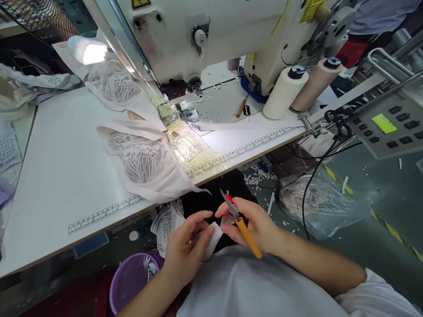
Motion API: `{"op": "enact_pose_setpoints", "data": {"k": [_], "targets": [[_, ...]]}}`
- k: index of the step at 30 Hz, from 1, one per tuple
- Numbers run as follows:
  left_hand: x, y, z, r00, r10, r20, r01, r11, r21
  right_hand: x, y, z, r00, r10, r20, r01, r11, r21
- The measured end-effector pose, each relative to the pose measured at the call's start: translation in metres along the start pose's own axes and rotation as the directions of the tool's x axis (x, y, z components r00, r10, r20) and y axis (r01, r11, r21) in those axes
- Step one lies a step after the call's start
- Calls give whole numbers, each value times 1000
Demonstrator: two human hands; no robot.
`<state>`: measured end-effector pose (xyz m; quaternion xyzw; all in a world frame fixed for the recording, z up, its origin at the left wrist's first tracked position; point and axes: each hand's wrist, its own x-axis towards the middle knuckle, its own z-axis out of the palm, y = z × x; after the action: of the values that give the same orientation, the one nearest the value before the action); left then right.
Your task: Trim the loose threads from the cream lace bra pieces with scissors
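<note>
Over my lap, my left hand pinches the edge of a white lace bra piece, whose lace hangs down beside the wrist. A plain white strip end pokes out between thumb and fingers. My right hand is closed around thread snips with an orange handle, their dark blade pointing up and away. A small red part shows by the blade. The right fingertips also nearly meet the white strip, and whether they touch it I cannot tell. Another lace bra lies on the table's front edge beneath the sewing machine.
A white table with printed rulers carries the machine. Thread cones, a wooden-handled tool and a razor blade sit at its right. The control panel juts in at right. A purple basket stands below left.
</note>
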<state>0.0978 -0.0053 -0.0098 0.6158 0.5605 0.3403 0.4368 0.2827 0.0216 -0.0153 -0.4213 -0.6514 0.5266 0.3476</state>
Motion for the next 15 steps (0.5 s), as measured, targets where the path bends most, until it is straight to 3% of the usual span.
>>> {"op": "enact_pose_setpoints", "data": {"k": [4,7,9,12,15], "targets": [[0,-5,3,990,134,42,-137,985,100,8,-4,9,989,120,90,-129,986,103],[6,-8,-9,961,213,178,-257,924,282,6,-1,0,999,-9,37,10,999,-31],[12,-11,-22,921,263,288,-369,829,421,0,2,-15,993,-118,-22,113,982,-149],[21,-17,-44,894,246,374,-434,683,588,-13,6,-42,985,-134,-105,110,972,-208],[25,-19,-58,911,161,379,-389,637,665,-27,11,-59,987,-92,-131,55,963,-262]]}}
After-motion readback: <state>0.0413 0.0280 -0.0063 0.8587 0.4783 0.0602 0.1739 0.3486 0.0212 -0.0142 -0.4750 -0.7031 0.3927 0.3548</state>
